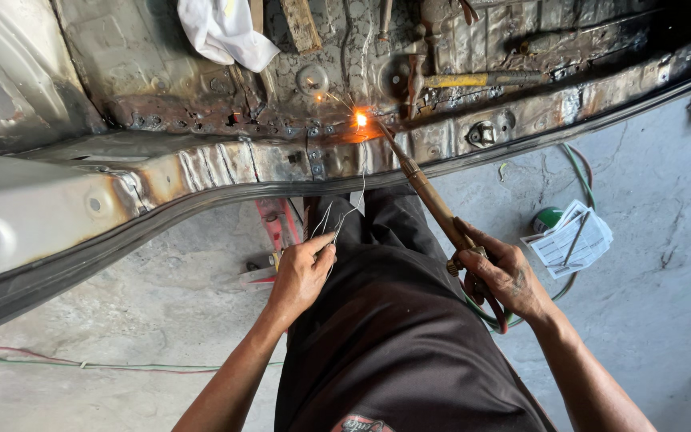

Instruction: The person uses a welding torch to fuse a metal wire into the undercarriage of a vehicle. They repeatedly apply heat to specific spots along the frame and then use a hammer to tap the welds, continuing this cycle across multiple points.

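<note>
My right hand [505,276] grips the handle of a brass gas torch [429,196]. The torch slants up and left, and its tip ends at a bright orange flame [360,120] with sparks on a rusty car body sill [225,164]. My left hand [304,272] pinches thin filler wire [344,210], which rises toward the sill below the flame. Both hands rest over my dark trousers [393,320].
A hammer with a yellow-marked handle [473,79] and a white cloth [225,34] lie on the rusty floor pan. Green and red hoses [577,172] trail from the torch over the concrete. Papers [571,240] with a green object beside them lie at right; a red jack [281,224] stands under the sill.
</note>
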